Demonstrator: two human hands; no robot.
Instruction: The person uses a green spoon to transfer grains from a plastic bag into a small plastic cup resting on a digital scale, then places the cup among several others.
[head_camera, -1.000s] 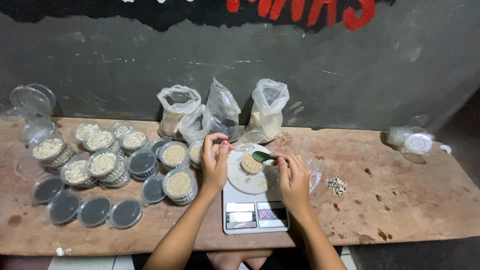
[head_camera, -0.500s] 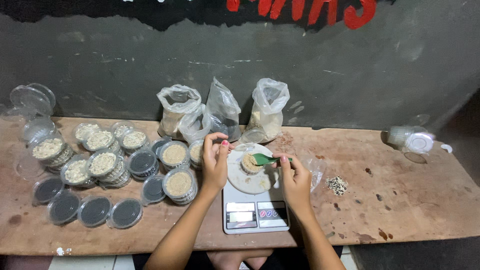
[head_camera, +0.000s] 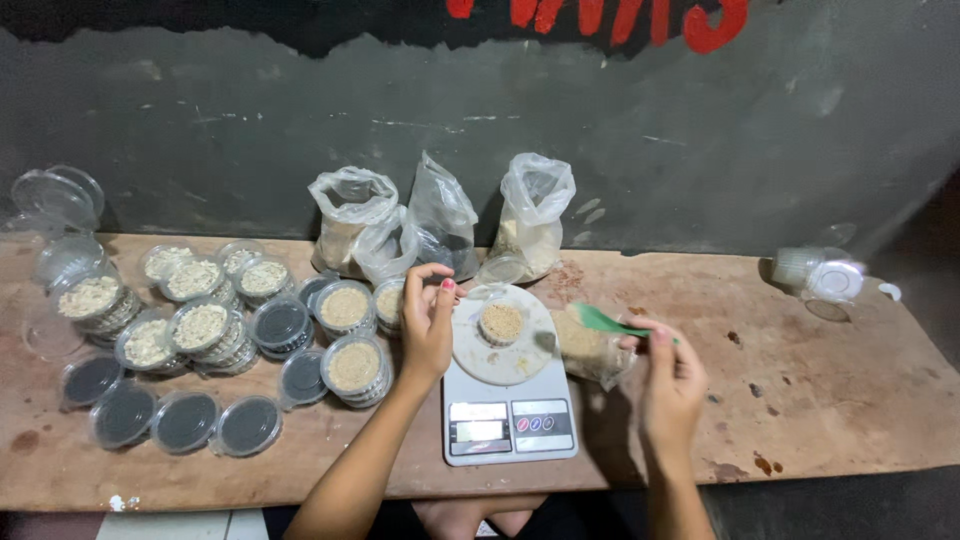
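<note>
A small round cup of beige grain (head_camera: 502, 322) is seen on the white plate of a kitchen scale (head_camera: 508, 400), set on the wooden bench (head_camera: 830, 400). The left hand (head_camera: 428, 325) is held just beside the cup, its fingers curled with thumb and fingertips nearly pinched together. A green scoop (head_camera: 603, 320) is gripped between the fingers of the right hand (head_camera: 672, 385), above a plastic bag of grain (head_camera: 590, 350).

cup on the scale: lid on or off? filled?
Open and filled. The small cup on the scale shows bare tan grain on top, no lid over it. How deep the fill goes cannot be told.
</note>
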